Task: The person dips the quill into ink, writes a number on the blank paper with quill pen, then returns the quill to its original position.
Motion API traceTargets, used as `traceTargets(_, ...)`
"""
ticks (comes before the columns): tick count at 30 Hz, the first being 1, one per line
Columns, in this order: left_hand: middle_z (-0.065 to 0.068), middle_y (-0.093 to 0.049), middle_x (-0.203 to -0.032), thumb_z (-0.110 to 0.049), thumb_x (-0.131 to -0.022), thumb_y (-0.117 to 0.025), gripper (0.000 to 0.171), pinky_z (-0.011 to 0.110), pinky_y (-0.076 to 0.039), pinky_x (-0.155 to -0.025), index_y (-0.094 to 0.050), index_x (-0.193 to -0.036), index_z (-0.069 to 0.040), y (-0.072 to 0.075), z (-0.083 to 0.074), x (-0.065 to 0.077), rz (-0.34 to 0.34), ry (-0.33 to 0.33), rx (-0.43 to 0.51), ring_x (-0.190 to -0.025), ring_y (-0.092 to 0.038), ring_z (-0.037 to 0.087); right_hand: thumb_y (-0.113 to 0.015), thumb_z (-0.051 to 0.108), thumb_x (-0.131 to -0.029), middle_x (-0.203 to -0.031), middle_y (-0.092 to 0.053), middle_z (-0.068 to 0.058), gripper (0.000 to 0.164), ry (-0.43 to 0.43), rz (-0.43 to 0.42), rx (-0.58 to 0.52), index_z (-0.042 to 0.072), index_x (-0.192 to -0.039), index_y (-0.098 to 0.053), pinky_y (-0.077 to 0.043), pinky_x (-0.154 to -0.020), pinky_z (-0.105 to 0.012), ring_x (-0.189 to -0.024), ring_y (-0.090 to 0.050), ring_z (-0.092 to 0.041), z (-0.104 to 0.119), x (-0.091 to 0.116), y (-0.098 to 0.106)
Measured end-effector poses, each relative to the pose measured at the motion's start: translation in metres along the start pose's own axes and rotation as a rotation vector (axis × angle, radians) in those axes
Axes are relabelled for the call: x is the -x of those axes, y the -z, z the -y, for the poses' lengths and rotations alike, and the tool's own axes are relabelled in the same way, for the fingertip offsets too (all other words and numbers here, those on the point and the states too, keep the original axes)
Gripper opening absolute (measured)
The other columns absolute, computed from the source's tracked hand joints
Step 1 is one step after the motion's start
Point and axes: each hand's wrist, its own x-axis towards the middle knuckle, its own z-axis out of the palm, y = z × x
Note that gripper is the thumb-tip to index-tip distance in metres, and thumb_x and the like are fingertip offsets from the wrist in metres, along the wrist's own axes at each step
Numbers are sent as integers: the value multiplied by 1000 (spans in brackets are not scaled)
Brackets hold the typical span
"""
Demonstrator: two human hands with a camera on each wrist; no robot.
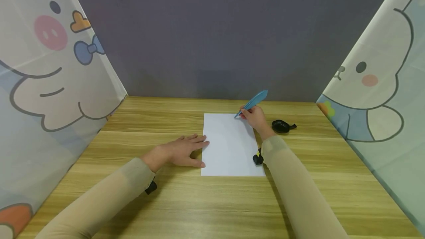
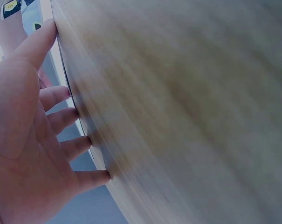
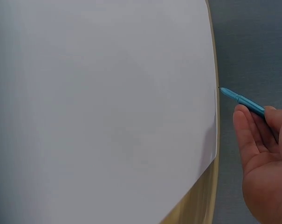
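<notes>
You have two hands over one wooden bench (image 1: 186, 209), with one sheet of white paper (image 1: 229, 146) lying flat between them, its long sides running away from you. Your left hand (image 1: 180, 151) holds nothing: its four fingers and one thumb are spread and straightened, with fingertips and thumb tip at the sheet's left edge. Your right hand (image 1: 255, 117) grips the only pen in view, a single blue feather-shaped pen (image 1: 255, 100), pinched near its lower end. The pen slants, its feathered top up and to the right and its point just by the far edge of the sheet, toward the far right corner; you cannot tell from these views whether the point touches the paper. One black oval object (image 1: 280, 126) with one short tab rests on the bench, to the right of the sheet and near your right wrist. Two small black devices show at your cuffs, one below the left sleeve (image 1: 109, 194) and one beside the right sleeve (image 1: 295, 180), the latter bearing a yellow mark. Two cartoon-printed sheets flank the bench, one on each side, and one dark grey panel (image 1: 212, 36) stands behind it.
</notes>
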Motion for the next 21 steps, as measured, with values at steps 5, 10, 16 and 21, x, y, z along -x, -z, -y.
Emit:
traceTargets(5, -1, -11, -187, -73, -104, -59, 93, 71, -14, -136, -24, -177, -29, 0, 0, 0, -1, -1, -5, -174, -8, 35, -54, 15, -117, -141, -70, -30, 38, -4, -4, -3, -10, -144, -65, -59, -113, -48, -131, -70, -42, 0, -1, 0)
traceTargets(10, 0, -12, -187, -73, -104, -60, 93, 71, -13, -136, -24, -177, -28, 0, 0, 0, -2, -6, 2, -174, -8, 35, -55, 16, -117, -140, -71, -30, 37, -4, -10, 7, -8, -143, -66, -60, -113, -47, -130, -70, -40, -2, -4, 0)
traceTargets(16, 0, -12, -187, -72, -104, -60, 93, 71, -14, -136, -25, -177, -27, 0, 0, 0, -4, -8, 4, -174, -8, 35, -55, 16, -117, -138, -71, -31, 37, 8, -22, 25, -9, -141, -67, -60, -112, -49, -129, -70, -42, -4, -5, 0)
traceTargets(21, 0, -12, -187, -72, -104, -60, 93, 71, -14, -136, -25, -177, -28, 0, 0, 0, -6, -8, 3, -174, -8, 35, -55, 16, -117, -137, -71, -31, 37, 19, -24, 35, -9, -141, -68, -60, -111, -49, -129, -70, -43, -5, -6, -1)
